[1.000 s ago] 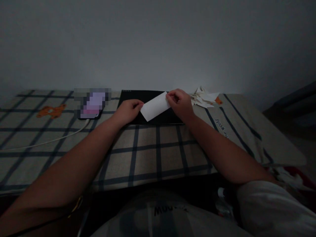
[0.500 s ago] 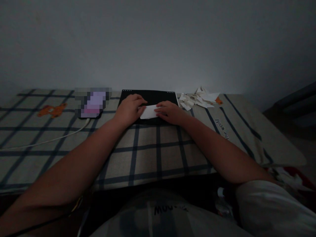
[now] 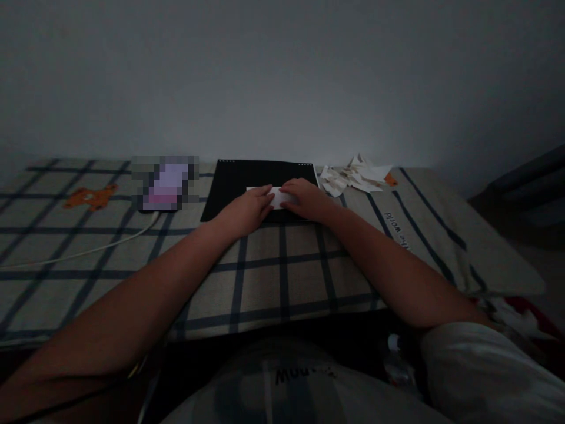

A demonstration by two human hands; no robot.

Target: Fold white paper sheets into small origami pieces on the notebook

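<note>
Both left hand (image 3: 249, 211) and right hand (image 3: 305, 199), bent in unclear grip over white paper (image 3: 278, 198), seemingly only half-flattened, on mid-frame black folder (image 3: 260, 173).

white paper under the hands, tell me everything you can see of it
The paper is white, with no marks visible, and seems to lie flat on the black pad, toward its near edge. The left hand covers much of its left part and the right hand its right end, fingers on it. Whether it is folded can't be told.

Tablecloth (image 3: 260, 280) — phone (image 3: 168, 182), black pad (image 3: 265, 173), paper scraps (image 3: 355, 175)
</note>
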